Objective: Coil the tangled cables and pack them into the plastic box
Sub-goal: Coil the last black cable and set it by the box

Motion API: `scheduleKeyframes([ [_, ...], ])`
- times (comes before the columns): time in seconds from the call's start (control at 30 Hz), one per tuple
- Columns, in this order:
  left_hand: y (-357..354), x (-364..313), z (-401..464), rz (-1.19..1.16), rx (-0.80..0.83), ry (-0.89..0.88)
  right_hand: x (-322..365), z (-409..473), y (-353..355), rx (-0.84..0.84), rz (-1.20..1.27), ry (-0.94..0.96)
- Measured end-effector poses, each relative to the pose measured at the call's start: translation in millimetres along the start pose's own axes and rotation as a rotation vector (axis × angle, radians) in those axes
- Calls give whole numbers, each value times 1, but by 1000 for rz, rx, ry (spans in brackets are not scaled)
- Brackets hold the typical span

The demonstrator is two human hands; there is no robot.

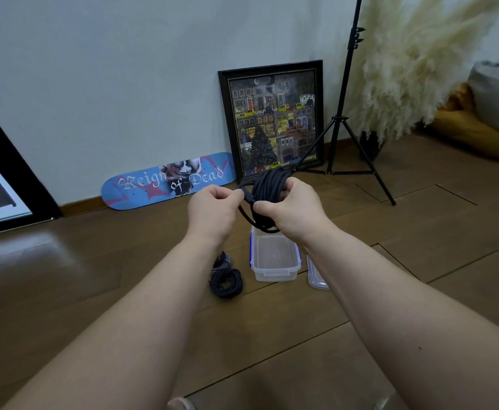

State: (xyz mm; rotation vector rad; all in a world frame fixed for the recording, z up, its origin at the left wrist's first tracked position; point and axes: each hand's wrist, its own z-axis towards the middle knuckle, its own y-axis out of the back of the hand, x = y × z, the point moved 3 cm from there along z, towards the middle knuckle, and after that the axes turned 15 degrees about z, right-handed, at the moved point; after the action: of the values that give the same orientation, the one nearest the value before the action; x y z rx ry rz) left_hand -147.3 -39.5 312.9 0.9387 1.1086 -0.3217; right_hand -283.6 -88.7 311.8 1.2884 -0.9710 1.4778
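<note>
— What are the hands doing with the cable?

— The right hand [294, 207] has its fingers curled round a thick bundle of dark cable [267, 187], thumb pressed across the near side of the loops. The left hand [212, 210] pinches the cable's loose end between thumb and fingertips, just left of the bundle. Both are raised above the floor [94, 276].

— And the box?

— The clear plastic box [275, 258] with blue clips sits open on the floor directly below the hands, with nothing visible inside. Its lid [316, 276] lies just to the right, partly hidden by the right forearm.

— Any other cables?

— Two more coils lie on the floor just left of the box: a dark one [226, 282] nearer, and a striped one [221, 258] touching it on the far side.

— What is behind?

— A blue skateboard deck [165, 180] and a framed picture [272, 119] lean on the far wall, with a black tripod stand [340, 113] and pale pampas grass [405, 69] to the right.
</note>
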Motion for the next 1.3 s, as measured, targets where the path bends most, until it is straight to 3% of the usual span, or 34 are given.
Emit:
scheduleKeyframes([
  [0.17, -5, -8, -4, 370, -177, -283, -8, 1, -5, -49, -10, -5],
  [0.43, -15, -4, -5, -130, 64, -336, -5, -3, 0, -134, 370, -53],
  [0.6, -17, -3, -11, 13, 250, -424, 1, -5, -4, -46, 722, -226],
  [0.7, -14, 0, -9, 149, 218, -418, 1, -7, -5, 23, 769, -295],
  [0.8, -13, 1, -8, 65, 219, -383, 3, -7, -2, 66, 820, -325],
  [0.93, -11, 2, -7, -46, 268, -321, 7, -6, -1, 143, 781, -337],
  [1.03, -9, 4, -3, -134, 308, -274, 7, -7, 6, 151, 468, -307],
  [1.13, -7, 11, 4, -255, 419, -164, 9, -3, 20, 19, 180, -141],
  [1.2, -4, 16, 4, -362, 518, -69, 10, 1, 31, -55, 146, -52],
  [1.3, 0, 19, 2, -435, 625, -6, 4, 0, 33, 58, 333, -158],
])
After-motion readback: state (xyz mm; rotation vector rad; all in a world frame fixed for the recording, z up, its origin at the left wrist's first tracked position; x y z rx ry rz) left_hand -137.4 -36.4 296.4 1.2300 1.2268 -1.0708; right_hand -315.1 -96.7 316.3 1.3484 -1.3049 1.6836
